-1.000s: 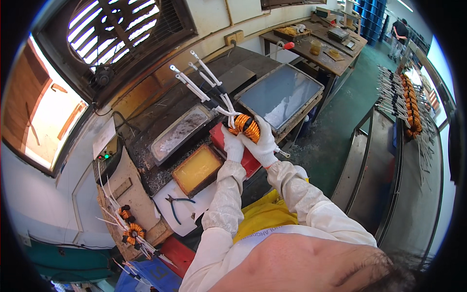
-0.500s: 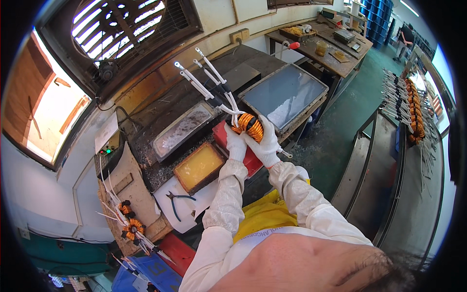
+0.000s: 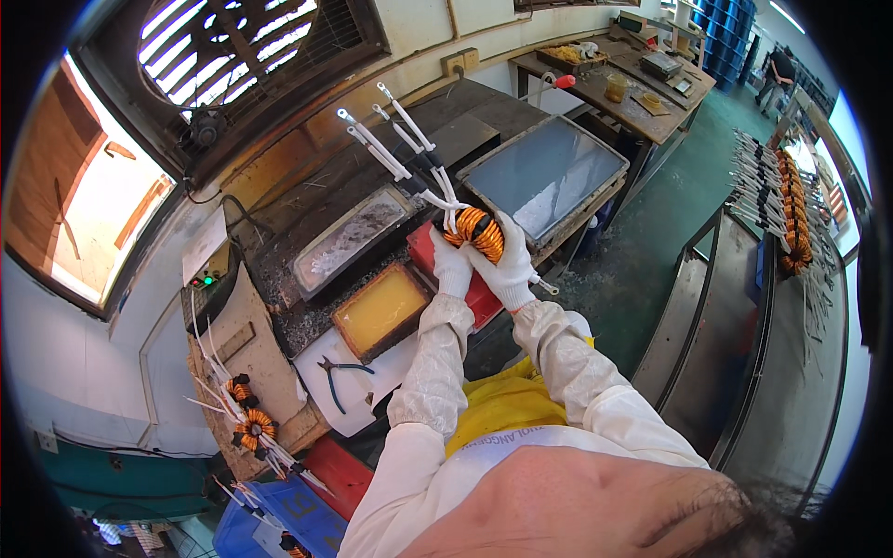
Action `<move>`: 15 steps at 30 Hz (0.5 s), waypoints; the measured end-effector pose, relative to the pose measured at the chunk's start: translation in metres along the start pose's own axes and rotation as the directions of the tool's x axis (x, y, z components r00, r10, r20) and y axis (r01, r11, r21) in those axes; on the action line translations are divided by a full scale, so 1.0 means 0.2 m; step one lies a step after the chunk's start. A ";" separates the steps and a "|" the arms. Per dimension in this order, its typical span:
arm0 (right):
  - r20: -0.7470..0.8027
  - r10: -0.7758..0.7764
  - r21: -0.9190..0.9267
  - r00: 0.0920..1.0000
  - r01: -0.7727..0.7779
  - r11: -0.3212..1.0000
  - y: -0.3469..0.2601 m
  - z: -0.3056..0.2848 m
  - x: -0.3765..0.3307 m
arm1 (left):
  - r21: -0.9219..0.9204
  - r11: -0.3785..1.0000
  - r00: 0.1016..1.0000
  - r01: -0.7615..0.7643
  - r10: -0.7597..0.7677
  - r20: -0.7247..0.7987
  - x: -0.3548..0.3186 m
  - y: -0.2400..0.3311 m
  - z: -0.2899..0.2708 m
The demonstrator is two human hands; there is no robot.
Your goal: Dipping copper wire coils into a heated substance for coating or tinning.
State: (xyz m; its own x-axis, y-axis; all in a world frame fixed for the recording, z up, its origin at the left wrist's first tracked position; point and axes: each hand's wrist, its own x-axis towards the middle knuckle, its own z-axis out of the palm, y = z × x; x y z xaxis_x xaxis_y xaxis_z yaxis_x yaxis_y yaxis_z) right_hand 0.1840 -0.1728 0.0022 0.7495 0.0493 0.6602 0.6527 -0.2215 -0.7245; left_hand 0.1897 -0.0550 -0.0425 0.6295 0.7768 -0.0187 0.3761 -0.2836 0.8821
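Both of my hands, in white gloves, grip one ring-shaped coil (image 3: 484, 236) wound with thick orange wire. My left hand (image 3: 451, 270) closes on its lower left side, my right hand (image 3: 510, 268) wraps round its right side. White-sleeved leads (image 3: 419, 177) rise from the coil toward the upper left and end in metal ring terminals. Another lead end with a ring terminal (image 3: 547, 287) pokes out below my right hand. Under the coil lies a red box (image 3: 482, 305), partly covered by my hands. Left of it stands a tray of yellow, waxy material (image 3: 383, 312).
A long tray with a greyish crust (image 3: 349, 244) and a wide vat of grey liquid (image 3: 549, 177) sit on the bench. Cutting pliers (image 3: 337, 381) lie on white paper. More coils (image 3: 254, 431) rest at left; others line the right-hand rack (image 3: 793, 209). A person (image 3: 775, 74) stands far off.
The coil has turned slightly in my hands, showing more of its black band. Both hands keep their hold in nearly the same place.
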 end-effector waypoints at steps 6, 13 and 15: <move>0.007 -0.038 -0.004 0.999 0.038 0.999 -0.01 0.02 0.00 | -0.033 0.999 0.999 -0.040 0.039 -0.026 0.01 -0.03 0.00; 0.025 -0.017 -0.001 1.000 0.017 1.000 0.01 0.02 0.00 | 0.029 1.000 1.000 0.008 -0.008 0.002 -0.01 0.02 -0.03; 0.033 0.009 0.005 0.999 -0.009 1.000 0.01 0.01 -0.01 | 0.045 0.999 1.000 0.022 -0.023 0.015 -0.02 0.03 -0.03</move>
State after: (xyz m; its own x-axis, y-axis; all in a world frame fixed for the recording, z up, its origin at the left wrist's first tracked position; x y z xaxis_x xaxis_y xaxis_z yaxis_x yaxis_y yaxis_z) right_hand 0.1838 -0.1719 -0.0001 0.7586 0.0794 0.6467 0.6464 -0.2172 -0.7314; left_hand 0.1861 -0.0566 -0.0346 0.6311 0.7743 -0.0461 0.4201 -0.2913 0.8595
